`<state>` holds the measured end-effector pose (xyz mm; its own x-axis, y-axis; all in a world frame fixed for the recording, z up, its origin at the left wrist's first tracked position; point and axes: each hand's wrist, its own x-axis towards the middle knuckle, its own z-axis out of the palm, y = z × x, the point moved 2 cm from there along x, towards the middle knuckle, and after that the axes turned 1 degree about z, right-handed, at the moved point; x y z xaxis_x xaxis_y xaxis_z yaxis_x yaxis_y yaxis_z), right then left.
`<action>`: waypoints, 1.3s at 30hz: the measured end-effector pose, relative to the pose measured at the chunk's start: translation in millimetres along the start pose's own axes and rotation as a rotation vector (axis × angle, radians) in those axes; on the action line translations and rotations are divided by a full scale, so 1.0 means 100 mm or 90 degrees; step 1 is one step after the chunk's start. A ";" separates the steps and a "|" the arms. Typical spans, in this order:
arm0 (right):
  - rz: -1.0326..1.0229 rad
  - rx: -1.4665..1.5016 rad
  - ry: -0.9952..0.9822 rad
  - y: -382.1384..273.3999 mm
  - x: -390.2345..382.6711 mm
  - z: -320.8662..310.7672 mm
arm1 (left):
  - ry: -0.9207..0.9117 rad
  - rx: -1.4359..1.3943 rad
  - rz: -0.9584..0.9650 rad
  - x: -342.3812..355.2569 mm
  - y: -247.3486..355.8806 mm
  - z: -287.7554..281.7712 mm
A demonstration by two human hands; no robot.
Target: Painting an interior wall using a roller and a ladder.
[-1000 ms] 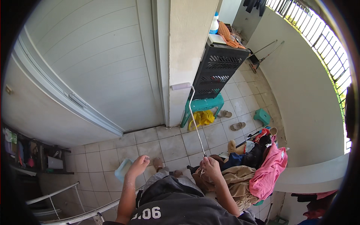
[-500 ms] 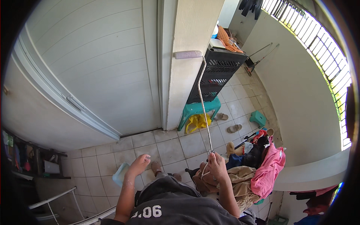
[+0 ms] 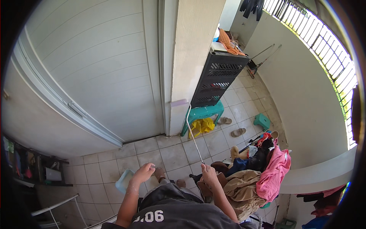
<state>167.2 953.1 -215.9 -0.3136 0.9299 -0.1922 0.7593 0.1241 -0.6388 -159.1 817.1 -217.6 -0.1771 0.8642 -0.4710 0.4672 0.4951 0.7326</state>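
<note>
A paint roller with a pale lilac sleeve lies against the lower part of the cream wall pillar, beside the door frame. Its long thin rod slants down toward me. My right hand is closed around the handle end of that rod. In front of my body, my left hand is curled into a loose fist, and nothing shows in it. Just left of this hand, a light blue plastic tray rests on the tiled floor, partly hidden by my forearm.
A black slatted cabinet stands on a green stool right behind the pillar, with a yellow bag below. Clothes are piled at my right. Sandals and a small green stool are on the floor. A white door fills the left.
The roller has moved down the pillar, from beside the cabinet's top to near its base. My right hand has drawn back slightly left and down; my left hand has shifted slightly downward.
</note>
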 end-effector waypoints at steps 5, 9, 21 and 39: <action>0.075 0.023 -0.063 0.00 -0.04 0.24 | 0.029 0.000 0.020 -0.02 0.01 -0.06; 0.089 0.145 -0.018 -0.05 -0.18 0.12 | 0.067 -0.035 0.005 -0.07 -0.03 -0.09; -0.009 0.159 0.046 -0.48 -0.06 -0.15 | 0.063 -0.019 0.018 0.14 -0.11 0.09; 0.026 -0.058 -0.040 0.82 0.50 0.34 | 0.005 -0.012 0.015 0.02 -0.17 0.05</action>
<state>194.8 997.9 -303.0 -0.3140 0.9119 -0.2642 0.8201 0.1203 -0.5594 -162.6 810.2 -233.3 -0.1733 0.8762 -0.4496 0.4555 0.4761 0.7522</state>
